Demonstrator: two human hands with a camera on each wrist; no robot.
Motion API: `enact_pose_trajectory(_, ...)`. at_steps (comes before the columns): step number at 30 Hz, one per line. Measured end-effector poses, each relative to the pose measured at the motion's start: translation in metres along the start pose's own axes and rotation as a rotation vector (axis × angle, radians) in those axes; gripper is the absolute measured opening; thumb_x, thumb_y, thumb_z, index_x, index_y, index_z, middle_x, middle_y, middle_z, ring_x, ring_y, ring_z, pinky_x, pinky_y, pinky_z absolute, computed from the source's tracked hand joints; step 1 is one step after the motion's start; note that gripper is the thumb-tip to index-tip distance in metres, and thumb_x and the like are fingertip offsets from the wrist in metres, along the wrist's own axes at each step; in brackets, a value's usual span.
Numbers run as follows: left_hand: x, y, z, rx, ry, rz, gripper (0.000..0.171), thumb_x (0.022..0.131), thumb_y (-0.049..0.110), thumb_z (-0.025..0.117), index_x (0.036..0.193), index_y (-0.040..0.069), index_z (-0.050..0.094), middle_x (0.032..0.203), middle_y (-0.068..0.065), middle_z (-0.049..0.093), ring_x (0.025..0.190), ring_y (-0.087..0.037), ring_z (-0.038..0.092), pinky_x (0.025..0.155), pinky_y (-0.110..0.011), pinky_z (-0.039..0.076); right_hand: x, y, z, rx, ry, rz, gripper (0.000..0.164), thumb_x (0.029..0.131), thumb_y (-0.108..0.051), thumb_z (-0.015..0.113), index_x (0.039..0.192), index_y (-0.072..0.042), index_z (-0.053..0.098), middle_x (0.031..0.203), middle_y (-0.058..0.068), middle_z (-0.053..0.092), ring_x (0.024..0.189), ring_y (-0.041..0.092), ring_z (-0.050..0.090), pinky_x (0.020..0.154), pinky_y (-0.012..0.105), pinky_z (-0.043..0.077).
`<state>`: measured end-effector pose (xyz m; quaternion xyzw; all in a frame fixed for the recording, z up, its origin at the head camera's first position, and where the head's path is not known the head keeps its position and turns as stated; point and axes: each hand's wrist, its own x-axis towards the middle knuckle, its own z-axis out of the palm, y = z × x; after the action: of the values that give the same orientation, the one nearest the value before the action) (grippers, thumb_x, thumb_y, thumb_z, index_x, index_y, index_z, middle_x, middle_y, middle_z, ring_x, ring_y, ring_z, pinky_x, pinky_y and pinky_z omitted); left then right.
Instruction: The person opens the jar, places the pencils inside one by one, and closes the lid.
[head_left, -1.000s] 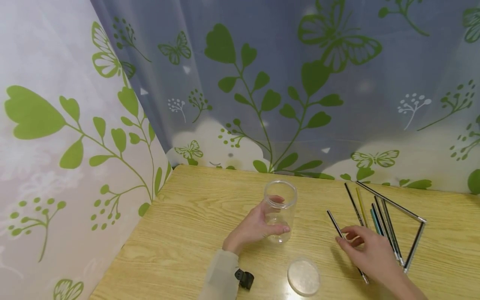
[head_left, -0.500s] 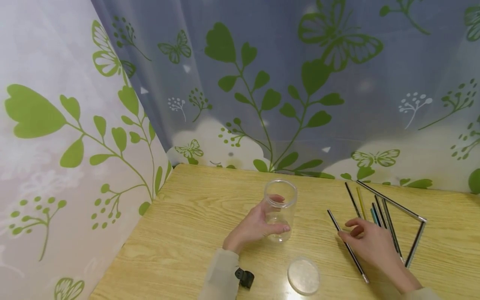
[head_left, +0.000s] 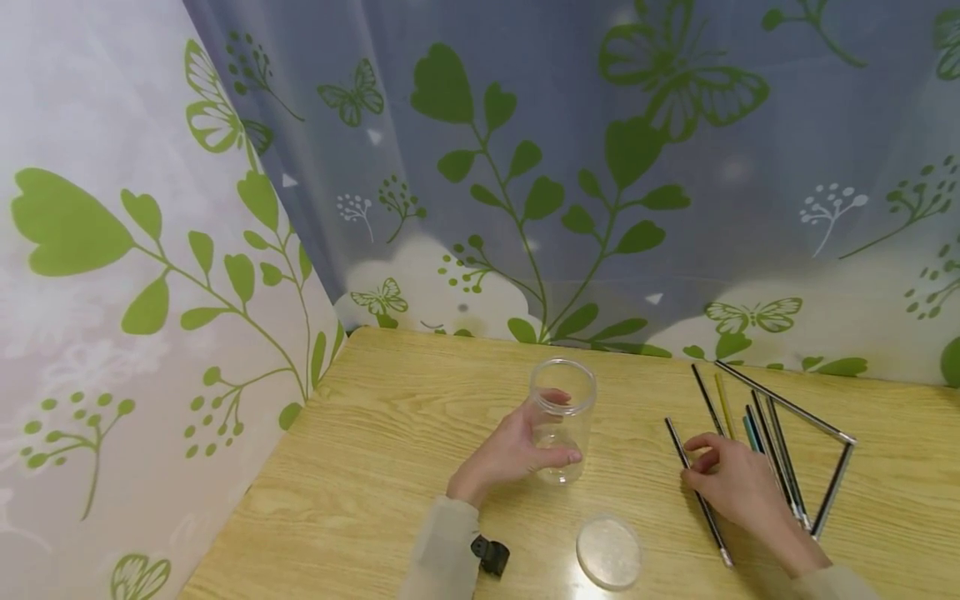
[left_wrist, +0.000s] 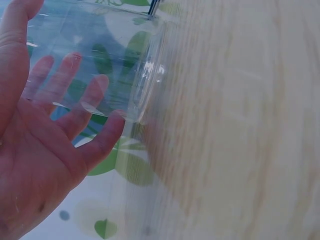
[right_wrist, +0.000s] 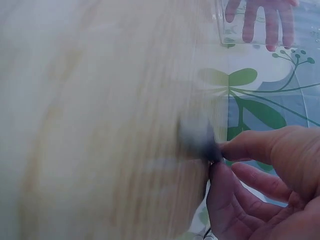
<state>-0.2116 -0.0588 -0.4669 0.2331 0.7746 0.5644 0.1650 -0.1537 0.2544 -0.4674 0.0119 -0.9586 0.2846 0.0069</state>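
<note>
In the head view my left hand point(head_left: 513, 450) grips an upright clear plastic jar point(head_left: 567, 421), thumb on the near side and fingers on the far side. The jar has no lid on and nothing shows inside. My right hand point(head_left: 746, 483) pinches a dark striped pencil point(head_left: 708, 517) between thumb and fingertips, and the pencil slants over the table. The right wrist view shows the pencil point(right_wrist: 197, 137) blurred, nearly end-on at the fingertips. A round clear lid point(head_left: 609, 552) lies flat on the table, between the hands and nearer to me.
Several pencils lie fanned out beyond the right hand, including a yellow pencil point(head_left: 723, 404) and a teal pencil point(head_left: 751, 433). Two dark pencils, one of them point(head_left: 832, 487), meet at a corner farther right. A patterned curtain point(head_left: 480, 208) hangs behind the wood-grain table point(head_left: 360, 467).
My right hand has shifted a little away from me, and the pinched pencil's far end has moved slightly right. The left hand and jar stay in place.
</note>
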Motion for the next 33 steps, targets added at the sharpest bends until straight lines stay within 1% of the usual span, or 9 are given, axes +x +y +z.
enact_pose_trajectory(5,0.000,0.001,0.000,0.008,0.008,-0.001,0.074,0.086,0.029,0.083,0.148,0.029,0.043,0.154,0.004,0.050,0.141,-0.023,0.049,0.114,-0.053,0.042,0.001,0.000,0.000,0.011,-0.011,0.022,0.040,0.083,-0.014,0.075,0.120,0.002,0.067,0.082,0.000,0.074,0.065,0.011,0.059,0.055,0.028,0.041)
enact_pose_trajectory(10,-0.001,0.001,0.001,0.010,0.015,-0.006,0.072,0.086,0.029,0.083,0.146,0.033,0.044,0.152,0.007,0.050,0.140,-0.022,0.049,0.113,-0.052,0.043,0.001,-0.002,-0.004,0.039,-0.031,0.056,0.044,0.084,-0.017,0.074,0.123,0.002,0.066,0.084,0.000,0.073,0.066,0.011,0.059,0.056,0.028,0.041)
enact_pose_trajectory(12,-0.001,0.002,0.001,0.013,0.016,-0.008,0.072,0.086,0.030,0.083,0.146,0.033,0.044,0.152,0.008,0.051,0.140,-0.022,0.050,0.113,-0.051,0.043,0.000,-0.004,-0.006,0.060,-0.030,0.064,0.044,0.084,-0.017,0.074,0.123,0.003,0.066,0.085,0.000,0.074,0.069,0.011,0.061,0.056,0.027,0.042)
enact_pose_trajectory(18,-0.001,0.002,0.000,0.013,0.003,-0.002,0.074,0.087,0.029,0.082,0.150,0.025,0.042,0.156,0.001,0.048,0.141,-0.024,0.049,0.113,-0.053,0.043,-0.003,-0.011,-0.016,0.112,-0.012,0.092,0.041,0.086,-0.018,0.071,0.122,-0.001,0.069,0.088,0.002,0.075,0.074,0.011,0.067,0.054,0.026,0.045)
enact_pose_trajectory(22,0.000,0.002,0.000,0.016,-0.002,0.004,0.076,0.087,0.028,0.081,0.151,0.020,0.040,0.158,-0.003,0.046,0.141,-0.025,0.048,0.113,-0.054,0.042,-0.005,-0.017,-0.024,0.173,-0.010,0.123,0.040,0.088,-0.018,0.069,0.125,-0.003,0.068,0.095,0.005,0.075,0.078,0.011,0.068,0.055,0.028,0.050)
enact_pose_trajectory(25,0.000,0.001,0.000,0.007,-0.005,0.004,0.076,0.088,0.027,0.081,0.151,0.019,0.040,0.158,-0.003,0.046,0.141,-0.025,0.048,0.113,-0.054,0.042,-0.007,-0.020,-0.029,0.244,0.014,0.124,0.040,0.090,-0.017,0.069,0.127,-0.004,0.066,0.098,0.007,0.074,0.079,0.008,0.067,0.056,0.030,0.055)
enact_pose_trajectory(28,0.000,0.001,0.001,0.002,-0.007,0.006,0.075,0.088,0.026,0.081,0.151,0.019,0.040,0.158,-0.003,0.046,0.142,-0.026,0.048,0.114,-0.055,0.042,-0.010,-0.023,-0.033,0.309,0.057,0.109,0.037,0.091,-0.014,0.068,0.126,-0.003,0.065,0.097,0.005,0.072,0.076,0.004,0.067,0.058,0.031,0.059)
enact_pose_trajectory(31,0.000,0.001,0.001,0.003,-0.006,0.008,0.075,0.088,0.027,0.081,0.151,0.019,0.040,0.157,-0.004,0.046,0.142,-0.026,0.048,0.114,-0.055,0.041,-0.012,-0.025,-0.038,0.350,0.105,0.088,0.033,0.092,-0.012,0.067,0.124,-0.003,0.064,0.093,0.000,0.071,0.074,0.000,0.065,0.061,0.031,0.061)
enact_pose_trajectory(33,0.000,0.001,0.001,0.004,-0.004,0.006,0.076,0.088,0.026,0.081,0.151,0.019,0.040,0.157,-0.002,0.047,0.141,-0.026,0.048,0.114,-0.055,0.041,-0.013,-0.027,-0.041,0.370,0.129,0.068,0.032,0.093,-0.013,0.067,0.123,-0.002,0.064,0.091,-0.004,0.070,0.074,0.001,0.066,0.062,0.031,0.061)
